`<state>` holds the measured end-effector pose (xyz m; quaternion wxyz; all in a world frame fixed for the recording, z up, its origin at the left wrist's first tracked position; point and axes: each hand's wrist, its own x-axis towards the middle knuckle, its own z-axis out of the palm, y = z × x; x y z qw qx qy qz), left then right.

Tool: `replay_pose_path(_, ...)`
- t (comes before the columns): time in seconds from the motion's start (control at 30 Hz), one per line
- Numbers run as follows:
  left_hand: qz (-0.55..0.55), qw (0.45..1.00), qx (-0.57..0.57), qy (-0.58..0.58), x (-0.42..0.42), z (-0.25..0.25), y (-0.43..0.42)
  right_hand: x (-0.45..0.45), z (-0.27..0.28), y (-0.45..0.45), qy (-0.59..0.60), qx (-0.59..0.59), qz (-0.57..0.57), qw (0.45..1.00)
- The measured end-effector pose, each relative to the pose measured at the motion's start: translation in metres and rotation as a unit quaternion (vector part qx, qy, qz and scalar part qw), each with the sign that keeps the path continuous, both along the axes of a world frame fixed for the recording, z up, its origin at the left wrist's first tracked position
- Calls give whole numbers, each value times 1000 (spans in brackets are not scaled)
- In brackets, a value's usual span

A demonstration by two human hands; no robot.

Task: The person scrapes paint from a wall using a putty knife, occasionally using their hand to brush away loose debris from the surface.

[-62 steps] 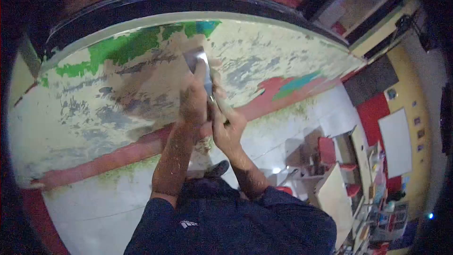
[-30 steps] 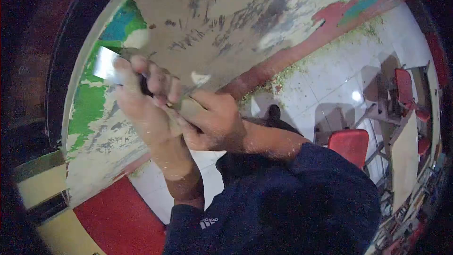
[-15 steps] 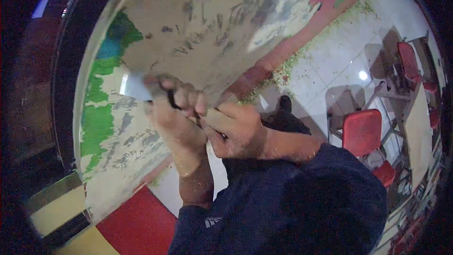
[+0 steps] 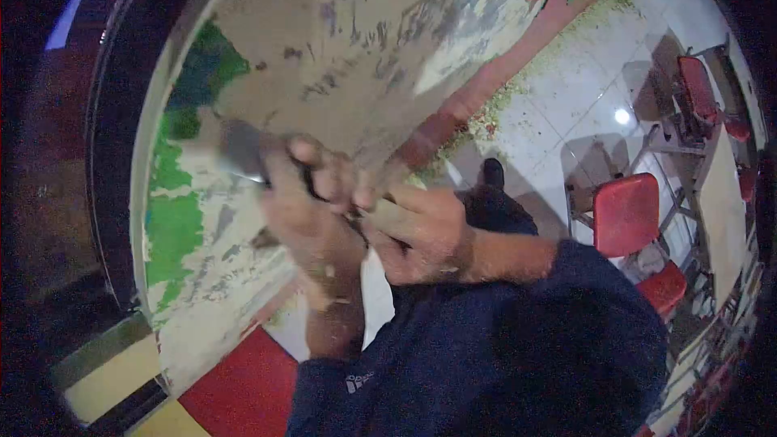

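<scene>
A scraper's blurred metal blade (image 4: 243, 150) is over the painted wall, beside a band of green paint (image 4: 174, 231). My left hand (image 4: 312, 194) is wrapped round the scraper near the blade. My right hand (image 4: 425, 231) grips the rear of the handle, close behind the left. The fingers hide most of the handle. Around the tool the wall surface (image 4: 324, 24) shows cream and patchy grey areas, with a large shadow across it.
A dark frame borders the wall on the left. Green-yellow flakes (image 4: 494, 117) lie on the white tiled floor (image 4: 558, 125) beside the wall's reddish band (image 4: 518, 57). Red chairs (image 4: 627, 214) and a pale board (image 4: 723, 218) stand at the right.
The view has turned, and both hands with the scraper have moved to the green band beside the dark frame. In the last half second the blade has shifted slightly right and its bright reflection has faded.
</scene>
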<state>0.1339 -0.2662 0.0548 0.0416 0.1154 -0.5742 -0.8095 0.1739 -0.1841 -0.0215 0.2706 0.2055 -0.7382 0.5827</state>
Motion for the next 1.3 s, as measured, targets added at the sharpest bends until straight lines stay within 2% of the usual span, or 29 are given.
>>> replay_pose_path(0.03, 10, 1000, 14, 12, -6, 1, 2, 0, 0, 0, -26, 14, -9, 1000)
replay_pose_path(0.07, 21, 999, 28, 14, -7, -1, 4, 0, -1, -4, -37, -28, -24, 999)
replay_pose_path(0.13, 16, 999, 5, 37, -9, 1, 0, -10, 3, -4, 16, -21, -12, 1000)
replay_pose_path(0.23, -157, 961, 168, 156, -12, 3, -24, -13, 9, -5, 30, -16, 10, 999)
replay_pose_path(0.3, -120, 980, 87, 130, 3, 2, -14, 3, -3, -8, 4, -7, -1, 1000)
replay_pose_path(0.37, -5, 999, 39, 9, 2, -3, -4, -1, 2, -3, -5, 7, -5, 1000)
replay_pose_path(0.4, 18, 999, -16, 29, 1, -2, -1, -2, 2, -2, 0, 9, -1, 1000)
replay_pose_path(0.5, -62, 982, 162, 71, -12, 21, -11, -8, 15, 0, 32, -1, 7, 999)
replay_pose_path(0.53, -62, 980, 171, 80, -9, 19, -12, -6, 17, 0, 31, -4, 11, 999)
replay_pose_path(0.57, -40, 989, 127, 56, -4, 16, -12, -6, 20, -1, 32, -10, 12, 999)
replay_pose_path(0.6, -20, 996, 84, 34, 2, 11, -8, 4, 20, 1, -13, -7, 17, 1000)
replay_pose_path(0.63, 3, 999, 47, 15, 3, 10, 1, -3, 19, 2, 1, -6, 9, 1000)
replay_pose_path(0.67, 87, 995, 53, 1, 1, 16, 11, -7, 18, 1, 8, -3, 3, 1000)
replay_pose_path(0.77, -17, 994, 60, 86, -16, 29, -14, -17, 20, -3, 32, -9, 32, 999)
replay_pose_path(0.8, -45, 979, 172, 100, -19, 30, -16, -18, 21, -7, 39, -9, 34, 999)
replay_pose_path(0.9, 82, 996, -22, 21, 1, 16, 8, -5, 11, -8, 19, -31, 1, 999)
replay_pose_path(1.03, 3, 995, 93, 36, -10, 23, 6, -15, 17, 5, 20, 3, 19, 1000)
replay_pose_path(1.07, 42, 998, 4, 53, -12, 34, 14, -17, 17, 5, 25, 2, 22, 999)
replay_pose_path(1.17, -21, 997, 66, 14, -6, 24, 4, -15, 17, 1, 9, 0, 22, 1000)
replay_pose_path(1.27, 15, 997, 74, 10, -17, 16, 9, -10, 8, 5, -21, -2, -13, 1000)
replay_pose_path(1.3, 30, 997, 73, -2, -15, 12, 9, -15, 8, 3, 3, -5, -6, 1000)
